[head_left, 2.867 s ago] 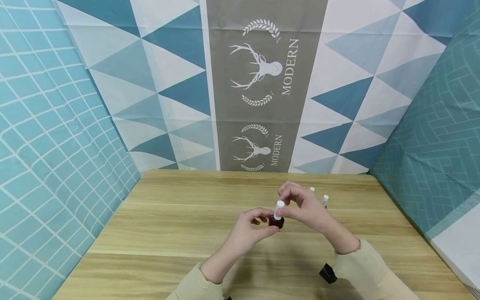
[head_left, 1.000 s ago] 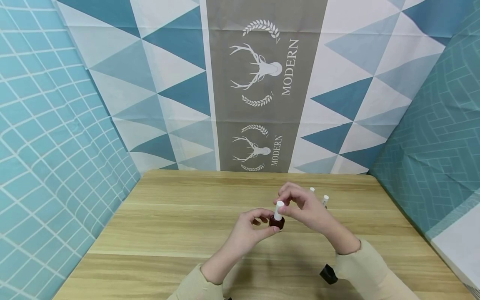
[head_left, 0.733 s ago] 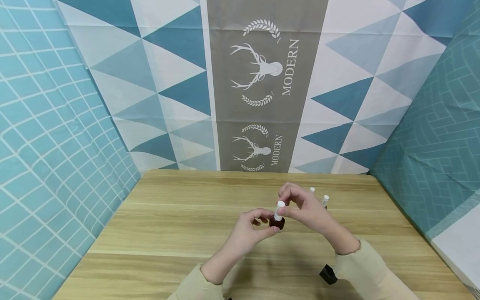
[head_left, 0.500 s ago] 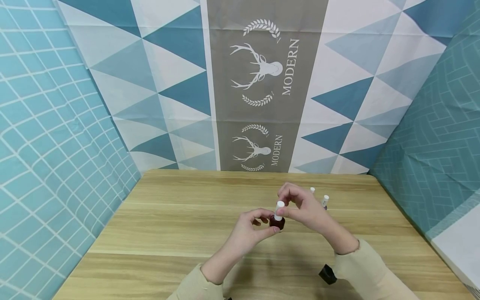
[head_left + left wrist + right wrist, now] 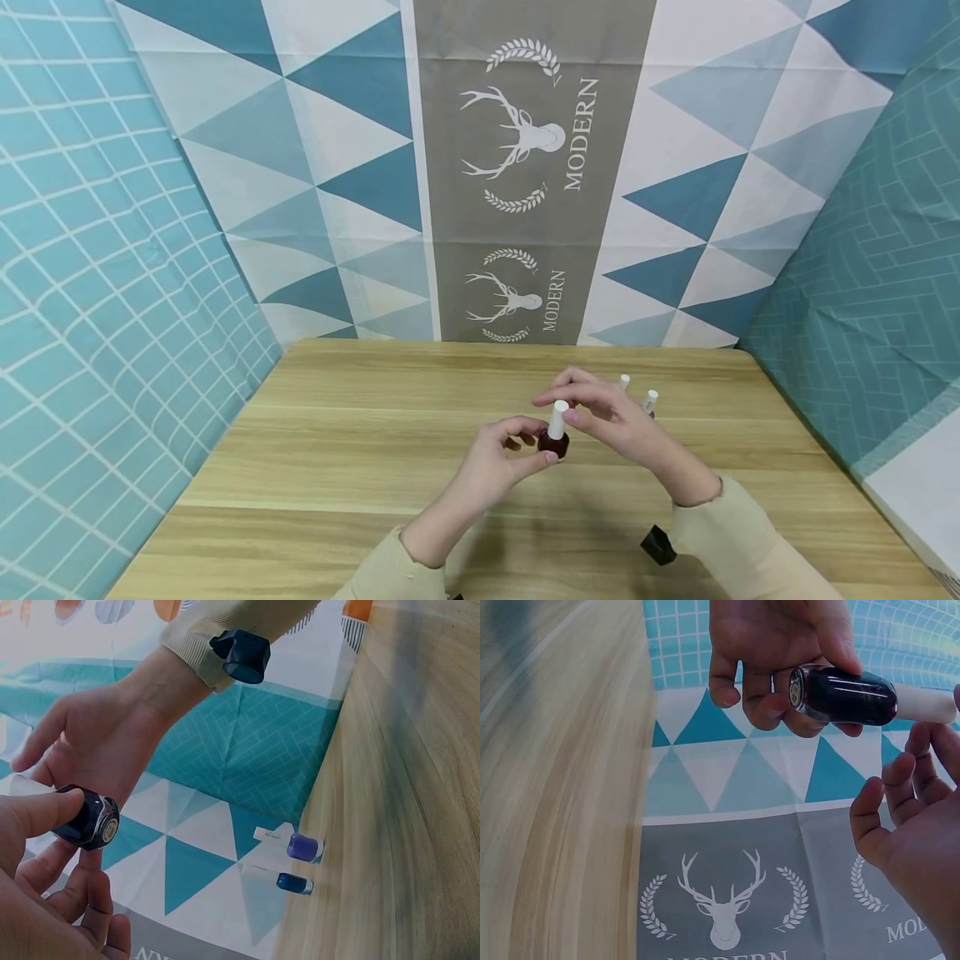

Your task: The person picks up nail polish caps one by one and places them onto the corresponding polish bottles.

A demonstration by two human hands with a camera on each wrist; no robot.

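Note:
A small dark red nail polish bottle (image 5: 553,446) with a tall white cap (image 5: 557,419) is held above the table. My left hand (image 5: 487,454) pinches its glass body between thumb and fingers. My right hand (image 5: 618,417) is at the cap, its index finger stretched out behind it and its thumb beside it. In the right wrist view the bottle (image 5: 847,695) lies across the left fingers, the cap (image 5: 926,703) is on it, and a right fingertip is at the cap's side. The left wrist view shows the round label on the base of the bottle (image 5: 101,825).
Two more polish bottles stand on the wooden table (image 5: 337,467) behind the right hand: a purple one (image 5: 304,847) and a dark blue one (image 5: 294,883), both white-capped. Patterned cloth walls (image 5: 360,192) border the table's back and sides. A black wrist camera (image 5: 658,546) juts from the right sleeve.
The right fingers, earlier curled round the white cap, have loosened and straightened, the index finger reaching further left. The left hand and bottle have hardly moved.

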